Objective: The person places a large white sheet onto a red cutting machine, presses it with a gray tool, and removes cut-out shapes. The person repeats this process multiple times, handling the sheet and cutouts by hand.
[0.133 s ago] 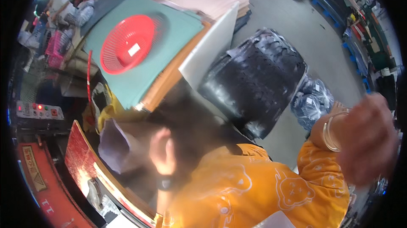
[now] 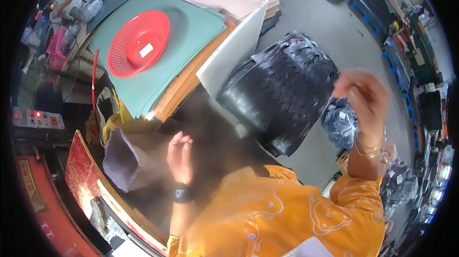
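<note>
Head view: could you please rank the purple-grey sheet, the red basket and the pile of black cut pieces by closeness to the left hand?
From the left hand:
1. Purple-grey sheet, just to its left.
2. Pile of black cut pieces, up and right.
3. Red basket, far up on the green sheets.

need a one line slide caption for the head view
Both hands raised and empty, left hand near a grey sheet, right hand blurred beside a black cut-piece stack.
</note>
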Demonstrator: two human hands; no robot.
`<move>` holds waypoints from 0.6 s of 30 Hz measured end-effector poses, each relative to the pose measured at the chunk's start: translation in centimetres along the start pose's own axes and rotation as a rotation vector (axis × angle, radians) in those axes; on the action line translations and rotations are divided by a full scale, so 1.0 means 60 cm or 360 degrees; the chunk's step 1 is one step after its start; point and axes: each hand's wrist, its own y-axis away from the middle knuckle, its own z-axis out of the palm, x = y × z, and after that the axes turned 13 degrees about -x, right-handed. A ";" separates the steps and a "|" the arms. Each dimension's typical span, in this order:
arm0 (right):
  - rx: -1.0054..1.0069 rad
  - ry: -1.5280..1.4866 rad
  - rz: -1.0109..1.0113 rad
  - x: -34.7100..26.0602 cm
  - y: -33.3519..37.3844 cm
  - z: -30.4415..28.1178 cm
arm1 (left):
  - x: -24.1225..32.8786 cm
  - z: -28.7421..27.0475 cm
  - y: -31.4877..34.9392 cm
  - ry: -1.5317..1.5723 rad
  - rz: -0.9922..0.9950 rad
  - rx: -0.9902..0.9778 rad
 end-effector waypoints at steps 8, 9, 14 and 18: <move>0.0055 -0.0795 0.0899 0.419 -0.245 -0.017 | -0.192 -0.028 -0.204 0.1125 -0.0999 0.0174; 0.0053 -0.0835 0.0928 0.476 -0.301 -0.006 | -0.225 -0.027 -0.247 0.1289 -0.1000 0.0140; -0.0010 0.0029 0.1042 0.747 -0.596 0.075 | -0.405 -0.051 -0.425 0.1762 -0.1229 0.0405; -0.0266 0.1062 0.0731 0.874 -0.765 0.104 | -0.525 -0.061 -0.473 0.2197 -0.1463 0.0473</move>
